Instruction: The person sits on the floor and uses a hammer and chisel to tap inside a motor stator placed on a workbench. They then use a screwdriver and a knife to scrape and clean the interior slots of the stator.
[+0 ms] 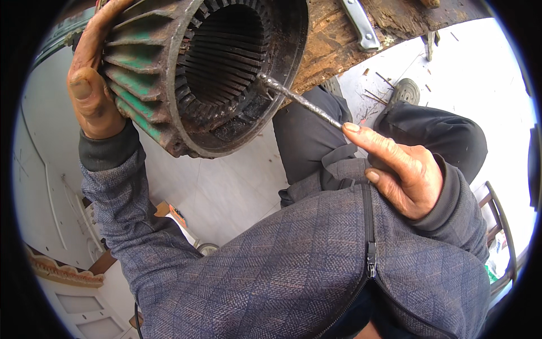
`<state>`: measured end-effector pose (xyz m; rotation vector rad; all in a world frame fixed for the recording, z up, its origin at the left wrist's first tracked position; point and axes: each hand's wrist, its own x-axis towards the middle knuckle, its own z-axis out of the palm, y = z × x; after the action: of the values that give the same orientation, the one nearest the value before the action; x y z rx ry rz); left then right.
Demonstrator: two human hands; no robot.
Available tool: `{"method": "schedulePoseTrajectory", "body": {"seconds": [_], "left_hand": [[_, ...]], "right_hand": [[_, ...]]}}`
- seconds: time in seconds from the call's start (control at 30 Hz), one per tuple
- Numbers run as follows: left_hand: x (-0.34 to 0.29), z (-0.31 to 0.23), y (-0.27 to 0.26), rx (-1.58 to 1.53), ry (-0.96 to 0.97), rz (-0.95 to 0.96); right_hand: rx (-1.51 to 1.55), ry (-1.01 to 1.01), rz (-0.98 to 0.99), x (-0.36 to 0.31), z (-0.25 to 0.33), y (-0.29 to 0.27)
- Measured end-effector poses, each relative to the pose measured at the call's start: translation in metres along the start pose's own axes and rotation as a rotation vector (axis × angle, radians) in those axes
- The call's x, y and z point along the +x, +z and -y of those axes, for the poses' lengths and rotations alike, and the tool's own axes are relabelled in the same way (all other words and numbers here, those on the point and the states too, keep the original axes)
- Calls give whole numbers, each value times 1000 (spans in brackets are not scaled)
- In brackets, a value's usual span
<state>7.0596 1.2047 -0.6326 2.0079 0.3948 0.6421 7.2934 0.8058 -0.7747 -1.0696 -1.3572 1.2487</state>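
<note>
A finned motor housing (138, 85) with worn green paint is tilted at the upper left, its open end facing me. Inside it sits a dark, slotted stator core (226, 56), no winding visible in the slots I can see. My left hand (93, 101) grips the finned outside, thumb bent against it and other fingers partly hidden. In my right hand (406, 172) is a thin, rough metal rod (307, 104), index finger stretched along it and thumb tucked below. The rod's far tip touches or nearly touches the lower right rim of the core.
A worn wooden bench (324, 59) spans the top, with a light-coloured metal handle (361, 25) lying on it. Dark thin scraps (376, 97) litter the pale floor by my shoe (406, 92). At the right edge stands a chair-like frame (499, 217).
</note>
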Motion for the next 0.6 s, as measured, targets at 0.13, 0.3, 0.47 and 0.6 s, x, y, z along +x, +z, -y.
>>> {"method": "schedulePoseTrajectory", "body": {"seconds": [0.13, 0.3, 0.47, 0.6], "left_hand": [[-6, 43, -71, -297, -125, -132], [-18, 46, -116, -371, -147, -149], [-13, 45, -104, -430, -118, -184], [-15, 32, -71, -235, -83, -71]], "right_hand": [[17, 13, 2, 4, 1, 3], [-55, 78, 29, 17, 28, -6], [-349, 83, 140, 27, 40, -33], [-64, 148, 176, 20, 25, -26]]}}
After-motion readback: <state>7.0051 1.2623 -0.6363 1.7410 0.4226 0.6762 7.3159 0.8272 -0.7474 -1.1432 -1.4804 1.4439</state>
